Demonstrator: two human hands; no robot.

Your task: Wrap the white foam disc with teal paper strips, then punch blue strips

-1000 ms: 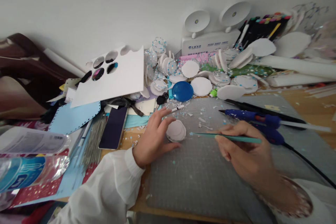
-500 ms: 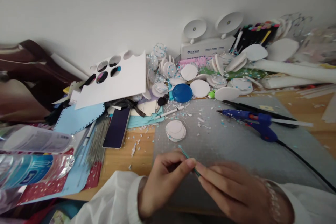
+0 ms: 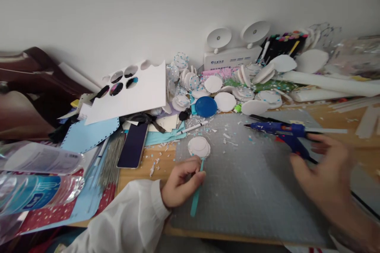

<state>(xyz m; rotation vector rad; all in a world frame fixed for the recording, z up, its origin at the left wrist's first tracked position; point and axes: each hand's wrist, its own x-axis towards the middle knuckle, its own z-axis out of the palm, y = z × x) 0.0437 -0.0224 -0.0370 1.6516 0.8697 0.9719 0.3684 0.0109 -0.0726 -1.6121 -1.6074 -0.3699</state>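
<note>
The left-hand grip (image 3: 181,184) is pinched around slim teal tweezers (image 3: 194,203); the flat, round white disc stack (image 3: 199,147) lies just beyond it on the grey gridded mat (image 3: 252,197). The right-hand grip (image 3: 329,170) is spread beside the blue plastic glue gun (image 3: 267,127) (contact is unclear).

Pale wooden worktop (image 3: 130,184), overlaid from the middle to the right with a grey gridded mat (image 3: 249,189). On the mat, toward its left edge, a small stack of white discs (image 3: 199,147); farther right, a blue glue gun (image 3: 274,127). On the wood just left of the mat, white scraps (image 3: 152,166), then a phone (image 3: 132,145). At far right, flat pale strips (image 3: 367,121).
</note>
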